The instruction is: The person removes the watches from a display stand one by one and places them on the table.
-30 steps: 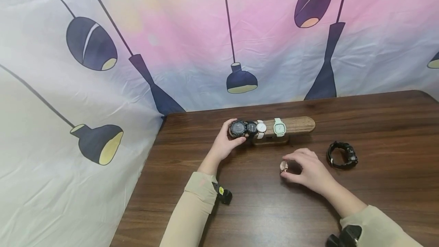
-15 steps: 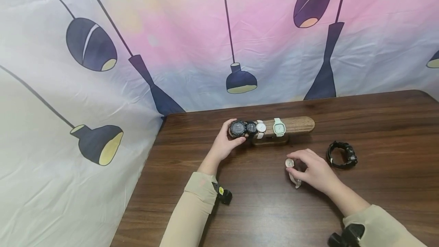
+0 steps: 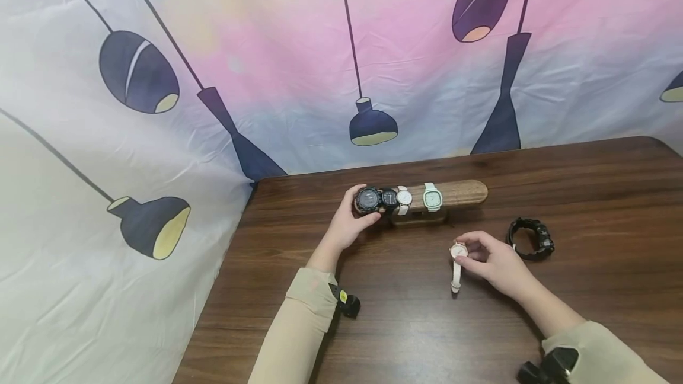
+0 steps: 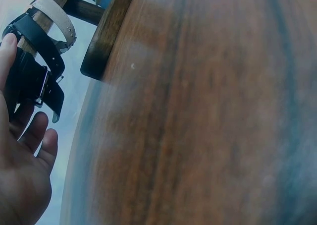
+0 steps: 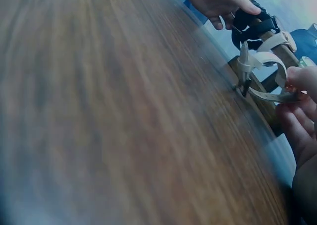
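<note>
In the head view my left hand (image 3: 344,225) holds the big round black watch (image 3: 368,199) at the left end of a wooden watch stand (image 3: 465,192), thumb in front and fingers behind. The left wrist view shows that watch's buckled strap (image 4: 40,86) beside my curled fingers. My right hand (image 3: 498,262) pinches a small round-faced wristwatch (image 3: 458,251) between thumb and fingertips, over the table in front of the stand. Its pale strap (image 5: 267,97) is unbuckled and curls loosely in the right wrist view; in the head view one end hangs toward the person.
Along the stand sit a smaller black watch (image 3: 389,198), a white-strapped watch (image 3: 404,197) and a mint-green square watch (image 3: 433,198). Right of my right hand, a black watch (image 3: 542,239) lies on its side on the brown wooden table (image 3: 395,325). A printed cloth (image 3: 299,76) hangs behind.
My right hand has moved slightly right and turned the small watch, so its face now points up and its strap hangs down in view. The left hand stays on the stand's end.
</note>
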